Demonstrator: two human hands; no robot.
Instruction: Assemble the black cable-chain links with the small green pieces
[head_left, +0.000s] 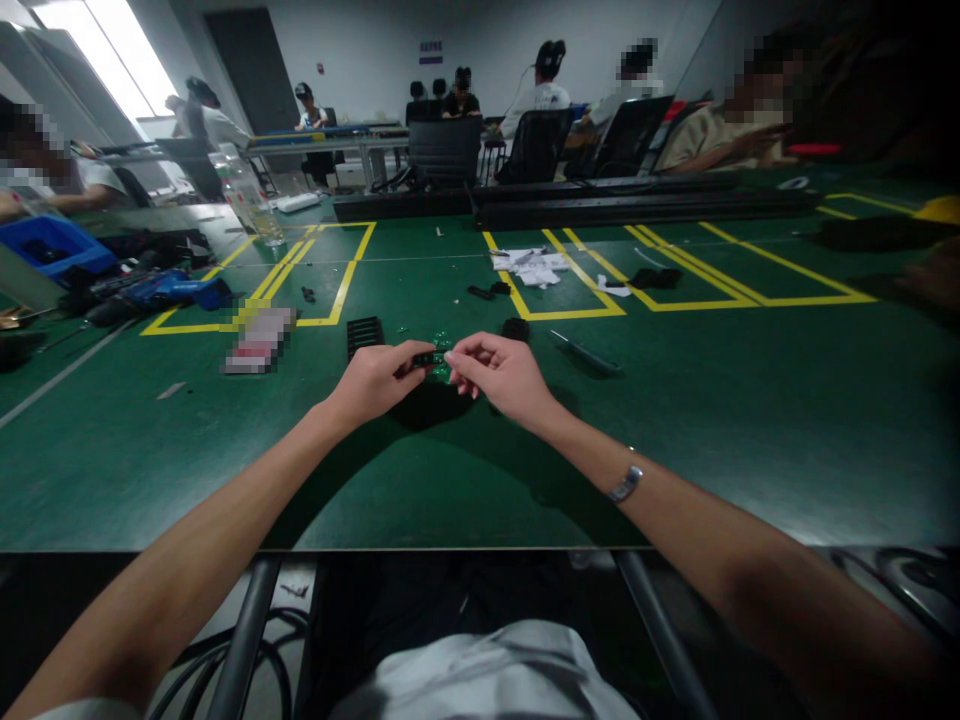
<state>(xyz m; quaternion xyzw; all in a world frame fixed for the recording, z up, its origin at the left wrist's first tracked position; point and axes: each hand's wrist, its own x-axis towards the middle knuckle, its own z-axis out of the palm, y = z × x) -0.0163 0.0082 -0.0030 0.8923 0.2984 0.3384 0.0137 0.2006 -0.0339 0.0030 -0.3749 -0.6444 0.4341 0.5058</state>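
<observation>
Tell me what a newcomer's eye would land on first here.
Probably the centre, where the left hand holds a small dark part and the right hand pinches close at its right end. Next, the bright yellow tape outlines on the green table beyond them; then, perhaps, the blue bin at the far left.

held piece (pixel 427 358): black | tabletop (pixel 465 490): green (tape lines (pixel 574 315): yellow) | bin (pixel 67 232): blue | paper (pixel 534 266): white

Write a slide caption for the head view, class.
Over a green tabletop, the left hand holds a small black part, the right hand at its end.
</observation>
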